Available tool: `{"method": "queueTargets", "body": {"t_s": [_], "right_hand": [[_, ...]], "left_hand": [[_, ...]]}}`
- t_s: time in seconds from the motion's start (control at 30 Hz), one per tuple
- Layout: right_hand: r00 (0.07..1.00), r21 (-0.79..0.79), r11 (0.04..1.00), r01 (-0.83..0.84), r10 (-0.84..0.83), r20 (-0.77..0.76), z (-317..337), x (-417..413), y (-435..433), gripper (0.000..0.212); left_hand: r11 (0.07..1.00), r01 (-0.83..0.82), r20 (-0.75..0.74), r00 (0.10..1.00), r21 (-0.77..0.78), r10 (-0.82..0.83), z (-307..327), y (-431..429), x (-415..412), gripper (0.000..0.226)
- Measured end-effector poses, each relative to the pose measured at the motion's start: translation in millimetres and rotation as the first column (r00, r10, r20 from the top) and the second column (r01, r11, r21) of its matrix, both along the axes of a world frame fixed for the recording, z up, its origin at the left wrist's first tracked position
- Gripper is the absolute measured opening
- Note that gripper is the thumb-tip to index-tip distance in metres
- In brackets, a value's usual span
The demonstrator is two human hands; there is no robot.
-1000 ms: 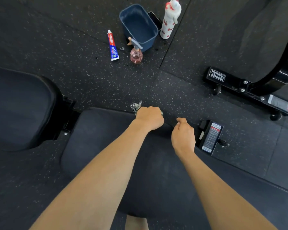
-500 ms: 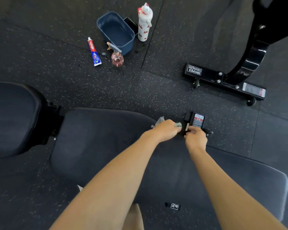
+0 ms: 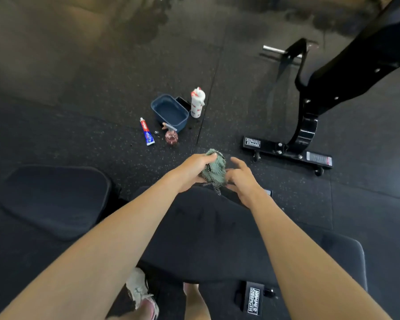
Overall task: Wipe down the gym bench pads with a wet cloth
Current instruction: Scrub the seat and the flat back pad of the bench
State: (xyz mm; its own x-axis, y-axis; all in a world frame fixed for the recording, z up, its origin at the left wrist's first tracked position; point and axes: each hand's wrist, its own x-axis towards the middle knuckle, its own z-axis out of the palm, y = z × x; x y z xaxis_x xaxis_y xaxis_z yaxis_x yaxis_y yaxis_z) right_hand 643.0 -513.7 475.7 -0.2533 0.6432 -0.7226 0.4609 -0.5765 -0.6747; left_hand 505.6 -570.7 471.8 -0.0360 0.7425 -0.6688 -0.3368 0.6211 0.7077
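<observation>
My left hand [image 3: 192, 172] grips a bunched green checked cloth [image 3: 214, 170] above the far edge of the long black bench pad [image 3: 206, 236]. My right hand [image 3: 241, 179] is beside the cloth with fingers spread, its fingertips touching the cloth's right side. The smaller black seat pad [image 3: 56, 199] lies to the left, separated from the long pad by a gap. The cloth hangs off the pad, with a corner dangling down toward it.
On the rubber floor beyond stand a blue tub [image 3: 170, 114], a white bottle [image 3: 197, 102], a toothpaste tube [image 3: 146, 134] and a pink spray bottle [image 3: 171, 136]. A black machine frame [image 3: 310, 125] stands at right. My shoe [image 3: 141, 294] is below the bench.
The left hand lifted the cloth off the pad's far edge and turned it up. The right hand opened and came to the cloth. The view pulled back and up.
</observation>
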Motion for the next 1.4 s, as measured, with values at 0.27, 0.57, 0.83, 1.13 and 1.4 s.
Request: {"method": "queueTargets", "body": {"t_s": [0.27, 0.57, 0.83, 1.13, 1.4], "right_hand": [[0.961, 0.032, 0.988, -0.150, 0.153, -0.229, 128.8, -79.0, -38.2, 0.030], [0.925, 0.168, 0.928, -0.333, 0.356, -0.134, 197.0, -170.0, -94.6, 0.020], [0.837, 0.216, 0.840, -0.498, 0.530, -0.134, 204.4, -246.9, -129.7, 0.014], [0.548, 0.070, 0.582, -0.810, 0.793, -0.266, 189.2, -312.5, -196.2, 0.029], [0.428, -0.024, 0.440, -0.898, 0.858, -0.286, 164.3, -379.8, -275.0, 0.041]], "left_hand": [[0.985, -0.080, -0.029, 0.996, 0.153, 0.086, 141.0, -59.4, -76.3, 0.022], [0.956, -0.251, -0.159, 0.948, 0.154, 0.274, 220.6, -136.6, -157.2, 0.045], [0.886, -0.445, -0.347, 0.817, 0.127, 0.460, 226.6, -197.7, -205.2, 0.027], [0.676, -0.733, -0.367, 0.609, 0.080, 0.703, 207.6, -277.6, -248.2, 0.024], [0.587, -0.809, -0.285, 0.560, 0.013, 0.778, 170.6, -367.3, -296.7, 0.023]]}}
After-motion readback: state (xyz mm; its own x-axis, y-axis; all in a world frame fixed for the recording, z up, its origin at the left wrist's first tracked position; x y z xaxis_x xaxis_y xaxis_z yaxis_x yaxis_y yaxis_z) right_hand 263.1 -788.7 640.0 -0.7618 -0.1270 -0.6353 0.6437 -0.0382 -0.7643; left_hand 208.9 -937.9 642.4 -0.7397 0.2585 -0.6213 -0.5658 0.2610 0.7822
